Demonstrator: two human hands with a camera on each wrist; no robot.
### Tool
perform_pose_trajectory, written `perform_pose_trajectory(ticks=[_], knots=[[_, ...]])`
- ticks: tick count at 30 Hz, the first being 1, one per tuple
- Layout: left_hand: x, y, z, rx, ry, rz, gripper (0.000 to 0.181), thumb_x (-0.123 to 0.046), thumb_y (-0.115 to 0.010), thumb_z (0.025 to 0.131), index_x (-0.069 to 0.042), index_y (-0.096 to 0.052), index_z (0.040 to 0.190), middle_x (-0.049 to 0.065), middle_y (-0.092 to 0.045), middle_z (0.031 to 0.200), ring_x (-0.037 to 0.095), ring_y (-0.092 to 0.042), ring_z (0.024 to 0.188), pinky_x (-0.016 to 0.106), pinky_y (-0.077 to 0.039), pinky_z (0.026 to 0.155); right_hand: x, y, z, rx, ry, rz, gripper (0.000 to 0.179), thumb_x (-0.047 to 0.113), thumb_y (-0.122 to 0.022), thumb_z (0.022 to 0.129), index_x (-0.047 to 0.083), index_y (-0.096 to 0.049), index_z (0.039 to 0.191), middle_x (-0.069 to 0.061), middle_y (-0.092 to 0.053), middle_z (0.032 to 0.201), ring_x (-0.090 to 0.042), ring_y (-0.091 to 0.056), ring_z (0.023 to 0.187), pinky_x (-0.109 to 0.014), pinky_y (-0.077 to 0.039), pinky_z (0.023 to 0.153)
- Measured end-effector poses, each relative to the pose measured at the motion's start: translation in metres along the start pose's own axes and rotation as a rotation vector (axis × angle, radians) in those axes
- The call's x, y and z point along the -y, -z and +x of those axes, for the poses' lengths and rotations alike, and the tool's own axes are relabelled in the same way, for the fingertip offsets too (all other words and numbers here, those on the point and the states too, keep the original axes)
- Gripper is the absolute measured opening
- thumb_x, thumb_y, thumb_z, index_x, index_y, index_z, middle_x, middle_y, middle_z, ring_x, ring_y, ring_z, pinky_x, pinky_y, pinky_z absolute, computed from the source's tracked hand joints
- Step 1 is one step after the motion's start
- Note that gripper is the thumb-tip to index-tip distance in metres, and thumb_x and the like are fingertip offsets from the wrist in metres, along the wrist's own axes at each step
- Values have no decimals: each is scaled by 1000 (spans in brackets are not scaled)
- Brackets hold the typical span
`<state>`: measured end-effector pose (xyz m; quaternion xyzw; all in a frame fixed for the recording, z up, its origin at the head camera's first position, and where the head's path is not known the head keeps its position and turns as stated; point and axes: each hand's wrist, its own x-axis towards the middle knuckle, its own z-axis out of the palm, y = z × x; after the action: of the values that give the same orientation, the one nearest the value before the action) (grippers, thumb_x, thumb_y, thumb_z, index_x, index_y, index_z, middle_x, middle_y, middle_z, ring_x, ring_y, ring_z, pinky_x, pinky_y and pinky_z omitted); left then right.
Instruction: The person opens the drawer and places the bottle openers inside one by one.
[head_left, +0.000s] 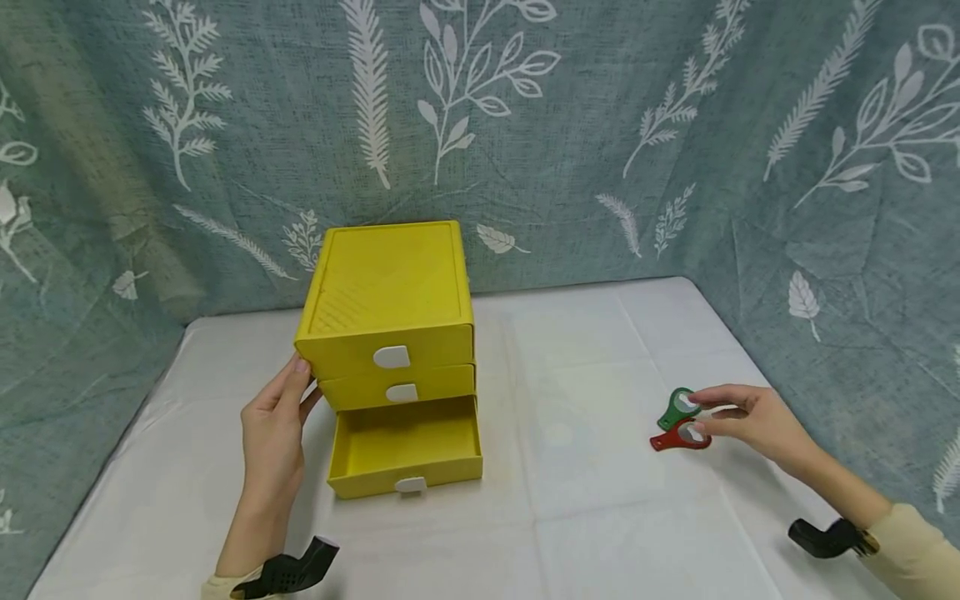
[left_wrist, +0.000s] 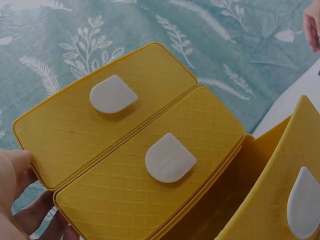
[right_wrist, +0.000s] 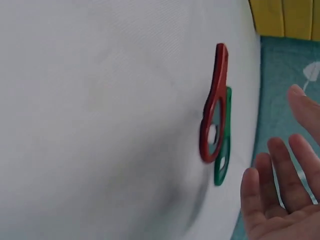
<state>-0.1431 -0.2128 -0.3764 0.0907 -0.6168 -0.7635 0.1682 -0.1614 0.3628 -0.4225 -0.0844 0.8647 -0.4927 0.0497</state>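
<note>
A yellow drawer cabinet (head_left: 390,279) has three stacked drawers with white pull tabs; its bottom drawer (head_left: 405,437) is pulled out and bare inside. At the cabinet's left front edge, my left hand (head_left: 277,433) holds on, thumb near the corner and other fingers along the side. In the left wrist view, those fingertips sit by the edges of the upper two drawer fronts (left_wrist: 125,185). On the right, a red magnifying glass (head_left: 681,435) and a green magnifying glass (head_left: 677,408) lie overlapping. My right hand (head_left: 750,417) hovers beside them, fingers spread apart in the right wrist view.
A white cloth (head_left: 570,508) covers the table. Behind and at both sides hangs a green-blue curtain (head_left: 555,208) with white leaf prints. Black wrist cameras sit on both forearms, the right one (head_left: 825,537) low over the cloth.
</note>
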Motion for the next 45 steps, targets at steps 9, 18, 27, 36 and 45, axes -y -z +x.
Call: perform_pose_trajectory(ticks=[9,18,27,36,45], knots=[[-1,1,0,0,-19,-19,44,-28,-63,97,-10,-57,137,4,-49,146,19,-46,131,23,-48,95,-20,12,-2,56,-55,20,51,18,-83,81,-2,-65,124,-19,-66,119,-22,-67,99,-32,-58,75],[0,1,-1,10,-25,-17,45,-28,-62,98,-9,-56,138,4,-49,146,19,-47,130,23,-48,95,-31,7,-1,87,-23,-4,55,11,-85,78,-7,-62,125,-21,-66,116,-18,-66,89,-29,-58,69],[1,2,-1,22,-34,-20,45,-28,-62,98,-9,-56,138,4,-48,146,19,-46,131,23,-48,95,-35,2,5,82,52,-87,57,11,-89,72,-4,-65,121,-17,-68,110,-14,-65,86,-27,-57,67],[2,1,-2,12,-32,-8,43,-27,-62,98,-10,-57,138,4,-49,146,19,-47,130,22,-49,94,-35,-5,7,42,106,-150,54,12,-92,68,-1,-69,115,-10,-69,98,-14,-63,74,-24,-54,59],[2,1,-2,12,-35,-16,44,-27,-63,98,-9,-57,137,4,-49,146,19,-47,130,23,-48,95,-37,-13,9,3,364,-317,51,8,-93,65,3,-70,110,1,-68,88,-12,-62,68,-20,-52,57]])
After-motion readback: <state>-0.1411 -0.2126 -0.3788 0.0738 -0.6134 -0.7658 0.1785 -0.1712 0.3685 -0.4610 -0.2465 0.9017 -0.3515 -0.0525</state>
